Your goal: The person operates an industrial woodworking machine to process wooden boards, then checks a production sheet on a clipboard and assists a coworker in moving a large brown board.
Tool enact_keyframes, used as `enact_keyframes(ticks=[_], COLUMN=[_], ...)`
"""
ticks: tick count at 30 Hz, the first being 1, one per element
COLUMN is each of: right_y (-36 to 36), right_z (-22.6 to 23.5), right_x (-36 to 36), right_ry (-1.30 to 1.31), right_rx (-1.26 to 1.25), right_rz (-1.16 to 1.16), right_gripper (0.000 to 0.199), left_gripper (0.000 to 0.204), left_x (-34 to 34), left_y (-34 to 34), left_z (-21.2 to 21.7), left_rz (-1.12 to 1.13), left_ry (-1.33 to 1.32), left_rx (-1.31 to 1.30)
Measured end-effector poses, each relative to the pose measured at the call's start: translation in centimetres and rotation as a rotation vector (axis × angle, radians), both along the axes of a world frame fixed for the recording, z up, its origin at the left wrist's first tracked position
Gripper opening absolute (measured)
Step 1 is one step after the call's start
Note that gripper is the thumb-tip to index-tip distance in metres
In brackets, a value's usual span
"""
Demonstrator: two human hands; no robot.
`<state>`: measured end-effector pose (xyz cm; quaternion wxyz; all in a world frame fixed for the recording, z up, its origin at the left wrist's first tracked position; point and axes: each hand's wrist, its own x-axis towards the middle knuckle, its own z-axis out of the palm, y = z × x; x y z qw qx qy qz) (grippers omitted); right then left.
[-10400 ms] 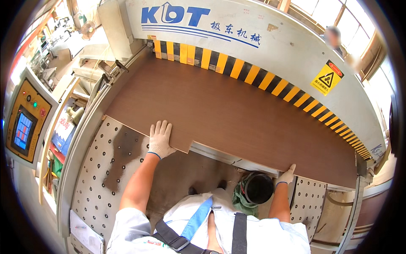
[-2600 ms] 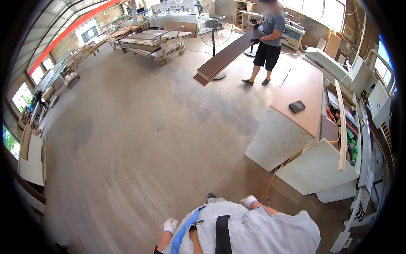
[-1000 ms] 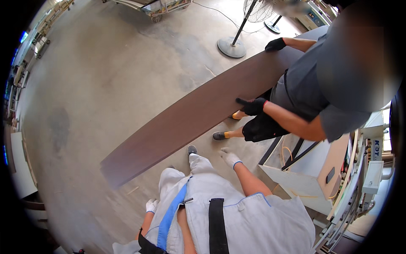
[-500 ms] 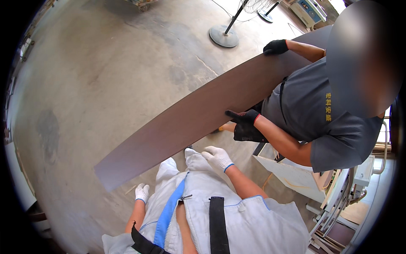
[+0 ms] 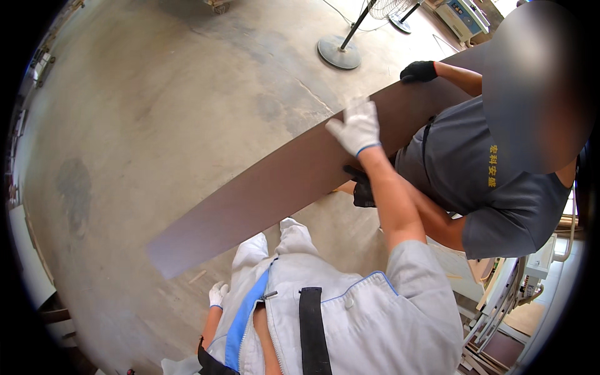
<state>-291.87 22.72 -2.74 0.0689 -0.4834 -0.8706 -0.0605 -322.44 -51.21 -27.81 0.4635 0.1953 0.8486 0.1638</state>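
Note:
My right hand (image 5: 358,127), in a white knit glove with a blue cuff, is raised over the long brown panel (image 5: 250,194). Its fingers are stretched out and a little blurred; whether it touches the panel I cannot tell. Low beside my left thigh hangs my left hand (image 5: 218,294), also white-gloved, fingers loosely apart and holding nothing. A co-worker in a grey shirt (image 5: 462,150) carries the panel. The co-worker's black-gloved hand (image 5: 419,72) grips its far edge; the other black-gloved hand (image 5: 356,178) is at the near side, partly hidden by my forearm.
Beyond the panel stands a fan on a round base (image 5: 339,52), with a second fan base (image 5: 400,23) behind it. A machine cabinet (image 5: 462,19) is at the far right. White boards and wood pieces (image 5: 515,319) are at the lower right. A wood scrap (image 5: 197,277) lies on the concrete floor.
My right hand has risen from near my thigh, up and forward to over the panel. My left hand has shifted slightly. In the picture, panel and co-worker sit slightly farther right.

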Motion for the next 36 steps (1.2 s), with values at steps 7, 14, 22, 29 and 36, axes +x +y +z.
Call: enact_keyframes(ticks=[7,14,22,29,36], right_y=[-31.2,-36.7,-52.2,-77.5,-102.7], right_z=[-8.5,-4.1,-7.7,-12.3,-13.0], right_x=[-20.7,-13.4,15.2,19.3,26.9], right_ry=[0.316,0.311,0.272,0.64,0.869], right_rx=[-0.493,-1.104,-0.877,-0.94,-0.926], right_rz=[0.831,0.526,-0.776,-1.052,-1.373], right_gripper=[0.079,0.051,0.056,0.061,0.067], left_gripper=[0.049,0.056,0.049,0.032,0.039], left_x=[1.9,-6.3,-9.0,-7.3,15.8], left_y=[-1.2,1.4,2.8,12.8,9.0], left_z=[-2.3,-0.1,-5.4,-8.0,-6.0], left_rz=[0.131,-0.257,-0.804,-2.29,-2.38], left_ry=[-0.165,-0.227,-0.35,0.358,0.539], left_rx=[-0.088,0.006,-0.157,0.262,-0.16])
